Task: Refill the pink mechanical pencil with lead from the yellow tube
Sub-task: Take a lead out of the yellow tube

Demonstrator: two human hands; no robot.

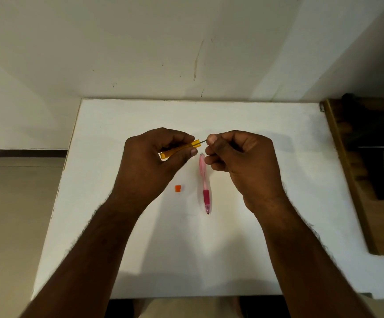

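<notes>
Left hand [151, 157] holds the yellow tube [180, 148] above the table [122, 249], fingers and thumb closed around it. Tube lies roughly level, tilted a bit, open end pointing right, other end poking out near the thumb. A thin dark lead [203, 141] sticks out of the open end toward the right hand [239, 157]. Right thumb and forefinger are pinched together on the lead's far end, other fingers curled in. Both hands hover over the table's middle, nearer the far edge than the near one, just apart from each other with the lead bridging the gap.

Pink pencil [204, 183] lies flat on the table, just below the hands, roughly at table centre. It runs far-to-near, tip pointing to the near edge, darker pink grip close to the tip. Its top end sits right under the right fingers; cannot tell whether they touch it. Neither hand holds it.

Small orange cap [177, 188] sits on the table left of the pencil, near it but apart, below the left hand.

White wall [140, 53] behind the far edge. Wooden furniture [356, 180] off the right edge.
</notes>
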